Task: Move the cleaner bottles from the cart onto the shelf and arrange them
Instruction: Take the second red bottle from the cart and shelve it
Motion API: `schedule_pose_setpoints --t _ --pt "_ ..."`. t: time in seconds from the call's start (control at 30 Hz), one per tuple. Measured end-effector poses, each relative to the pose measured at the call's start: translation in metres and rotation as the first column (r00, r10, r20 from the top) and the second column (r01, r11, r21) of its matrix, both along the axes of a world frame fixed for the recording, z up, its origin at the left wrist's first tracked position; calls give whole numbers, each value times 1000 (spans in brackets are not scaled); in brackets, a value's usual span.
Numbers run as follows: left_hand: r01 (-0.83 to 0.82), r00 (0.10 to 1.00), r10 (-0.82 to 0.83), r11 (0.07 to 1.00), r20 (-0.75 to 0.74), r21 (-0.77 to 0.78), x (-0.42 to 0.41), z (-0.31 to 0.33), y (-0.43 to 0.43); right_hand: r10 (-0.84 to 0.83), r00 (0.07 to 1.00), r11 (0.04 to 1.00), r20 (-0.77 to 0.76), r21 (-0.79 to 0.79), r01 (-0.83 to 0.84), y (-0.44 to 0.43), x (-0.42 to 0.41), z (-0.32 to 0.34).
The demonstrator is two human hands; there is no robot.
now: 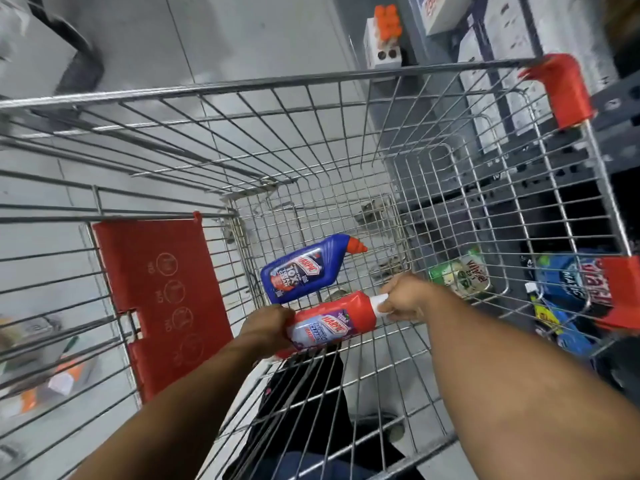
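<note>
Both my arms reach down into a wire shopping cart (311, 88). A red cleaner bottle (332, 322) with a white cap lies on its side near the cart's bottom. My left hand (266, 329) grips its base end and my right hand (405, 299) grips its white cap end. Just beyond it, a blue cleaner bottle (304, 268) with a red cap lies flat on the cart's wire floor, apart from both hands.
A red fold-down seat flap (159, 299) hangs on the cart's left wall. Red corner bumpers (561, 91) mark the right rim. Beyond the right wall stand grey shelves (519, 126) with boxes, and low down green (460, 275) and blue packets (561, 289). Pale floor tiles surround the cart.
</note>
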State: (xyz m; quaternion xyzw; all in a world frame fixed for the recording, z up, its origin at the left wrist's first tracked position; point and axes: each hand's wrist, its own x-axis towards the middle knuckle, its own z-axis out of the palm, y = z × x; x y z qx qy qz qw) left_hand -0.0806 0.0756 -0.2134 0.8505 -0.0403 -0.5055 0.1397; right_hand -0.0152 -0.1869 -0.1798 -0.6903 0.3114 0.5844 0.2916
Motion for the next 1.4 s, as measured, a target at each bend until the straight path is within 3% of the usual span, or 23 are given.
schedule_pose_setpoints --t 0.13,0.23,0.33,0.43,0.57,0.7,0.8,0.97,1.1,1.27,1.4 --pt "-68 996 61 991 -60 -111 11 19 1 -56 992 995 112 86 46 -11 22 36" --pt "-181 983 177 945 -40 -272 26 52 -3 -95 929 988 358 152 42 -23 48 92" --pt "-313 942 334 825 -41 -471 52 104 -19 -206 768 970 606 230 79 -35 71 162" --pt "-320 912 410 704 -5 -634 74 172 -48 -366 478 930 799 332 156 -45 77 230" --pt "-258 902 429 607 37 -752 85 244 -80 -513 123 850 849 484 209 -54 64 311" --pt "-141 926 364 574 97 -806 57 299 -113 -514 -90 834 853 522 181 -75 4 374" --pt "-84 946 305 567 114 -819 17 323 -144 -478 -191 838 857 510 193 -95 -59 400" --pt "103 975 109 540 191 -835 -61 340 -217 -370 -378 791 849 501 352 -139 -186 419" --pt "219 974 -57 506 220 -834 -139 338 -296 -284 -462 685 840 515 516 -182 -299 421" --pt "339 939 -209 402 275 -851 -241 330 -403 -96 -642 499 761 594 631 -242 -416 423" --pt "421 903 -251 356 349 -834 -292 328 -480 105 -637 400 764 554 730 -281 -469 423"
